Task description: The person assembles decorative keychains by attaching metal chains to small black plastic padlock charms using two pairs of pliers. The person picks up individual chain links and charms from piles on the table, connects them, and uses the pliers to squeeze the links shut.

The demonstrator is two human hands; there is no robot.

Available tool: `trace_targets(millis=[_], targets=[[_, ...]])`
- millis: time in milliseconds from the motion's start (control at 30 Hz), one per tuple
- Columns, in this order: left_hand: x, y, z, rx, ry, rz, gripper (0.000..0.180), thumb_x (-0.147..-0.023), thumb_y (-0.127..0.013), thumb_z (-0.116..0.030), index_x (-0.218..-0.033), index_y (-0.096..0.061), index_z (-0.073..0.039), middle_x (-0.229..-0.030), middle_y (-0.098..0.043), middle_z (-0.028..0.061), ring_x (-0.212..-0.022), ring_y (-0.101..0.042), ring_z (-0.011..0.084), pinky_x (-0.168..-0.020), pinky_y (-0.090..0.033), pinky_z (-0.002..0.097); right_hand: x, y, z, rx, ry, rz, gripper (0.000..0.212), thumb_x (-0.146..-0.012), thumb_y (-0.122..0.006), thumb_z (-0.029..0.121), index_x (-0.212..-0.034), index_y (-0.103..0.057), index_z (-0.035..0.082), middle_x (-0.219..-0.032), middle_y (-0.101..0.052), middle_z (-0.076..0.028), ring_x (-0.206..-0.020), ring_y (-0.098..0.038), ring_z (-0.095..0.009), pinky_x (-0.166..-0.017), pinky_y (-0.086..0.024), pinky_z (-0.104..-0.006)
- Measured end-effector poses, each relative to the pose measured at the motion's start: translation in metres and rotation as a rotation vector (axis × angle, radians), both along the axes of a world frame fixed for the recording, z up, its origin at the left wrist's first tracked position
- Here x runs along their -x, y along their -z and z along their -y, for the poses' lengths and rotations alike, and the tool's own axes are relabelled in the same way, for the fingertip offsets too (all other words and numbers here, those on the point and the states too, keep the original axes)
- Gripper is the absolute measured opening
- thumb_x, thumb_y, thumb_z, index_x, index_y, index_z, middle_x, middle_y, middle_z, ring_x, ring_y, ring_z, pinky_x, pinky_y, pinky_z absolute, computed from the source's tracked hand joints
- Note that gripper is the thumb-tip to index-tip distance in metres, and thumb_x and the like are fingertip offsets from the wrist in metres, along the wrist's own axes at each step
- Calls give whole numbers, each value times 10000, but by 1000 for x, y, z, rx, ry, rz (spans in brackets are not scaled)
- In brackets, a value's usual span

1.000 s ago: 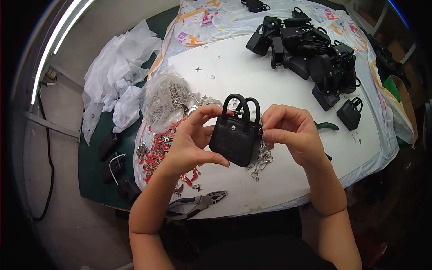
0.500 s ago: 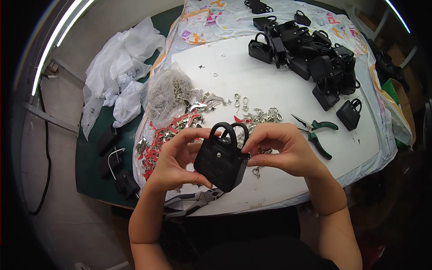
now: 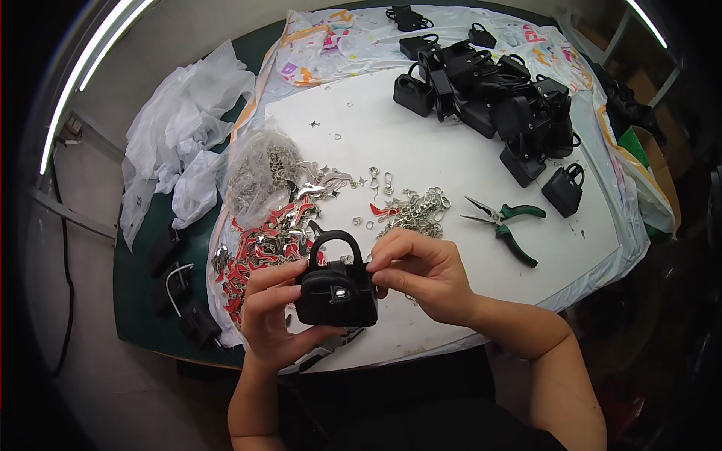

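Dark green desk [image 3: 139,301] carries all items inspected; positions are stated relative to the held black mini handbag [image 3: 335,307]. Said handbag is raised above the desk near its front edge, between both hands, handles upward, a silver stud on the side in view. Patterned plastic sheet [image 3: 316,52] covers much of the desk and shows beyond the held handbag. White board [image 3: 444,158] lies on the sheet, extending behind and right of the held handbag. Crumpled translucent plastic [image 3: 180,113] lies beyond it, well to the left. Pile of black mini handbags [image 3: 489,90] sits beyond and to the right, well apart. Clear bag of metal fittings [image 3: 259,173] rests beyond and left. Left hand [image 3: 271,312] grips the held handbag, fingers at its left side, thumb below. Right hand [image 3: 425,274] pinches its upper right edge between thumb and forefinger; whether a fitting is also held cannot be determined. Green-handled pliers [image 3: 511,225] lie to its right, handles spread. Red and silver charms [image 3: 259,252] are heaped just left; silver clasps [image 3: 417,210] lie beyond, slightly right.
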State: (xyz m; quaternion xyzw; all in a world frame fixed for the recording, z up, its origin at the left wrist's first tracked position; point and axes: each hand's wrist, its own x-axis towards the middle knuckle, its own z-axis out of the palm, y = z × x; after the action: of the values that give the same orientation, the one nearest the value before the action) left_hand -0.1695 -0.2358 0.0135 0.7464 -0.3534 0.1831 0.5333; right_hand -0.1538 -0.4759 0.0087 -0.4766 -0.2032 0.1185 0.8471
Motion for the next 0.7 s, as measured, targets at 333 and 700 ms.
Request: trace_targets(millis=[333,700], targets=[[-1,4,-2,369,233,-595,900,-506,-960,5,-1268,-484,-45,-1340,-518,127,-1243,-549,245,-1007,-524,412,-10,-10,7,450,347,617,229,-818,-757,-19,-1040,-719,19,-894,-653,-81,-726,-619,-125,-612,-504,-251],[2,-5,0,53,53,-84,720,-619,-919,-37,-1211,-510,-79,-1288,-498,197,-1181,-585,292,-983,-550,410,-2,3,-2,264,284,479,186,-798,-767,-37,-948,-675,22,-890,-634,-76,-797,-617,-174,-682,-500,-285]])
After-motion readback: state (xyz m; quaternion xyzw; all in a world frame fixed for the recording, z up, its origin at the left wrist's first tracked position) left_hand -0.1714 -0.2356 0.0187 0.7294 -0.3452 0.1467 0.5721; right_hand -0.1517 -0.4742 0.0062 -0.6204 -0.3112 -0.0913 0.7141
